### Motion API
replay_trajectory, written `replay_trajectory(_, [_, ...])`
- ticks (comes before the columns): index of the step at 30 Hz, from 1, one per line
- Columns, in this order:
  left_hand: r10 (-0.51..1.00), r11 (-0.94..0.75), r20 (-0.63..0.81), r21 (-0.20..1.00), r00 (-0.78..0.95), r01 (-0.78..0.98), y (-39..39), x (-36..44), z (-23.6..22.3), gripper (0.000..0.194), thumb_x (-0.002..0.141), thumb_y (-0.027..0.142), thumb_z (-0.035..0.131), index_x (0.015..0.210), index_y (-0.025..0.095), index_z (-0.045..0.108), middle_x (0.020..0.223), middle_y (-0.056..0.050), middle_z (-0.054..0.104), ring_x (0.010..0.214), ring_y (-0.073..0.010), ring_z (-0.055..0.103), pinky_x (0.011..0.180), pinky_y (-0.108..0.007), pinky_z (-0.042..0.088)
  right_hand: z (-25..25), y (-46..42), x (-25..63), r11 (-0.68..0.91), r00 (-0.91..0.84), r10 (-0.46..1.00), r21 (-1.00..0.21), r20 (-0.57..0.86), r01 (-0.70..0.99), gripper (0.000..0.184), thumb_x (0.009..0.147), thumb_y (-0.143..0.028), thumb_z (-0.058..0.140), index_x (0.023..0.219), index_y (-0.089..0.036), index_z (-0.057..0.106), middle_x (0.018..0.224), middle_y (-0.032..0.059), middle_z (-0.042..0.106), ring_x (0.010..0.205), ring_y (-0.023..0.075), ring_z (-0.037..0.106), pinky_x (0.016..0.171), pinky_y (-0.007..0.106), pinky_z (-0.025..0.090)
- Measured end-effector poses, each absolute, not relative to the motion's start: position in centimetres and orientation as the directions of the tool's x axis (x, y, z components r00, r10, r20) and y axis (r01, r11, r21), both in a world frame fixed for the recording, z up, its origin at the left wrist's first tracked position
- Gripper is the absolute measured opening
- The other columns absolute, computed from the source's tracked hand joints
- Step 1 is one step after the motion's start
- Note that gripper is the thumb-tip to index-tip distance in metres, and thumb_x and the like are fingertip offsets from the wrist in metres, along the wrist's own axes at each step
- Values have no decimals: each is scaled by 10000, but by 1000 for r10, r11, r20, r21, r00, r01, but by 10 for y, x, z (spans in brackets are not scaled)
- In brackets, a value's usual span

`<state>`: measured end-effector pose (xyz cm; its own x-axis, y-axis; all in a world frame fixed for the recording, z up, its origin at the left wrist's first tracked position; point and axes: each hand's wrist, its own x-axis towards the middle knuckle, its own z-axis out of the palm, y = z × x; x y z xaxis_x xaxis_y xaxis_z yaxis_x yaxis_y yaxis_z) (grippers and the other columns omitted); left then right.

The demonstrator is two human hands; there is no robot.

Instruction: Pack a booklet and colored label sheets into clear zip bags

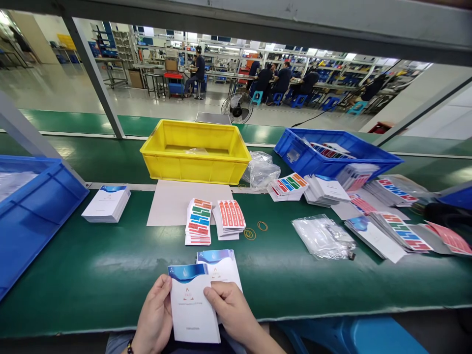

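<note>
Between my two hands is a small stack of white booklets (194,309) with a blue wave across the top, held upright near the table's front edge. My left hand (155,312) grips its left edge. On the right edge, my right hand (232,307) pinches with the thumb on the front cover. Just behind lies another pile of the same booklets (219,263), partly covered by the held ones. Farther back are a stack of multicoloured sticker sheets (199,221) and a stack of red sticker sheets (232,215). Rubber bands (250,234) lie beside them.
A yellow bin (195,167) stands at the back, with a blue bin (33,211) at left and another blue bin (332,167) at right. A booklet stack (106,206) sits left. Clear plastic bags (320,236) and more sticker sheets (401,231) lie right.
</note>
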<state>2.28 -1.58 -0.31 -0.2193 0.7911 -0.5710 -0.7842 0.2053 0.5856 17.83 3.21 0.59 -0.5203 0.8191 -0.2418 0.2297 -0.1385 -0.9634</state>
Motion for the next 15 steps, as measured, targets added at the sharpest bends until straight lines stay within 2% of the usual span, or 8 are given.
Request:
replay_trajectory(3, [796, 220, -573, 574, -195, -789, -16, 24, -1, 250, 599, 282, 774, 658, 161, 564, 557, 53, 541, 517, -91, 510, 560, -216, 473, 8, 31, 178, -155, -499, 831, -964, -247, 217, 490, 794, -565, 444, 504, -175, 379, 535, -35, 355, 525, 94, 319, 496, 214, 280])
replay_trajectory(6, [811, 241, -556, 601, -182, -762, -16, 24, 3, 254, 621, 314, 758, 664, 166, 556, 607, 40, 578, 575, -107, 547, 594, -222, 481, 17, 30, 182, -171, -457, 864, -976, -213, 133, 425, 799, -529, 477, 598, -156, 509, 585, -15, 468, 565, 113, 415, 534, 216, 343])
replay_trajectory(9, [842, 258, -509, 672, -180, -694, -17, 21, 4, 252, 700, 393, 682, 817, 194, 582, 724, 6, 624, 717, -154, 591, 647, -254, 496, 23, 36, 196, -168, -385, 903, -981, -192, 94, 386, 812, -494, 478, 715, -141, 600, 644, 19, 567, 595, 142, 500, 550, 234, 392])
replay_trajectory(12, [841, 281, -492, 754, -226, -594, -20, 16, -2, 335, 711, 468, 642, 900, 202, 569, 784, -25, 631, 785, -196, 596, 659, -310, 515, 17, 51, 218, -108, -323, 928, -964, -186, 244, 376, 813, -458, 472, 922, -137, 634, 792, 68, 645, 722, 198, 585, 639, 284, 456])
replay_trajectory(14, [835, 290, -472, 815, -284, -503, -23, 14, -7, 365, 688, 499, 649, 882, 203, 560, 769, -22, 620, 752, -196, 594, 621, -312, 521, 6, 61, 231, -38, -209, 967, -892, -146, 450, 454, 779, -440, 501, 1113, -142, 577, 1048, 116, 626, 947, 254, 577, 798, 351, 457])
replay_trajectory(15, [837, 291, -454, 842, -305, -455, -25, 13, -9, 374, 677, 514, 651, 866, 205, 557, 741, -13, 611, 717, -188, 589, 590, -299, 519, 0, 65, 236, -23, -146, 982, -835, -123, 550, 523, 764, -441, 508, 1185, -133, 533, 1177, 139, 569, 1071, 277, 524, 888, 384, 421])
